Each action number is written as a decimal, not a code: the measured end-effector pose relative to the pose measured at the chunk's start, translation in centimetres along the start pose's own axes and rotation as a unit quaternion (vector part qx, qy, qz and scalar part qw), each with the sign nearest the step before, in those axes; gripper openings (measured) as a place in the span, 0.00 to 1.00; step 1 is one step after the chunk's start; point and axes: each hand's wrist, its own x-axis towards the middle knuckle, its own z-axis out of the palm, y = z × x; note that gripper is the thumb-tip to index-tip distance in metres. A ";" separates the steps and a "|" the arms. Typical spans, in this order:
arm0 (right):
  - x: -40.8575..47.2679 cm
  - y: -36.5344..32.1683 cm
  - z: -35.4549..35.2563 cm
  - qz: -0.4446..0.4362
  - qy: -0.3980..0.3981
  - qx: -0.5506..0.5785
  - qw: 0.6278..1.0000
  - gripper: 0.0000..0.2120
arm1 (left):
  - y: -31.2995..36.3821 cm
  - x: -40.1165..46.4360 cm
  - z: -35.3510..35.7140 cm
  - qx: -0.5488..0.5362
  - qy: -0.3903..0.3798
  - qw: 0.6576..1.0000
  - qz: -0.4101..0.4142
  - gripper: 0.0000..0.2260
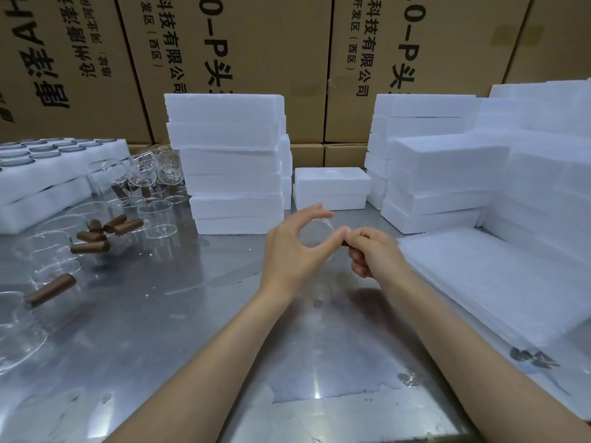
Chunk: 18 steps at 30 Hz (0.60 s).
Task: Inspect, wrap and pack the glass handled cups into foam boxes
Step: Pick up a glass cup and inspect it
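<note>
I hold a clear glass cup (pixel 315 235) above the middle of the metal table (pixel 160 330). My left hand (pixel 295 247) curls its thumb and fingers round the cup's body. My right hand (pixel 372 251) grips the cup's brown handle, which is mostly hidden in the fist. Several more glass cups with brown handles (pixel 92 238) lie and stand on the table's left side. A stack of white foam wrap sheets (pixel 489 282) lies to the right of my hands. A single shut foam box (pixel 331 188) stands behind my hands.
Stacks of white foam boxes rise at the back centre (pixel 230 161) and back right (pixel 441 180). A foam tray with round glass rims (pixel 48 167) sits at the far left. Brown printed cartons (pixel 256 43) wall off the back.
</note>
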 end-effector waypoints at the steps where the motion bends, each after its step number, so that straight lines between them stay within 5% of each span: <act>1: 0.0 0.0 0.0 0.002 0.000 0.009 1.000 0.15 | 0.1 0.1 -0.1 -0.028 0.002 1.000 -0.014 0.07; 8: 0.0 -0.7 -0.8 0.033 -0.017 0.035 0.999 0.12 | 0.9 1.0 -1.1 -0.127 -0.004 0.990 -0.069 0.05; 13: 0.1 -1.0 -1.8 0.083 -0.036 0.102 0.991 0.12 | 1.0 1.4 -2.2 -0.170 -0.091 0.976 -0.103 0.08; 18: 0.2 -1.0 -2.5 0.133 -0.062 0.146 0.978 0.23 | 1.2 1.5 -3.2 -0.193 -0.182 0.959 -0.096 0.16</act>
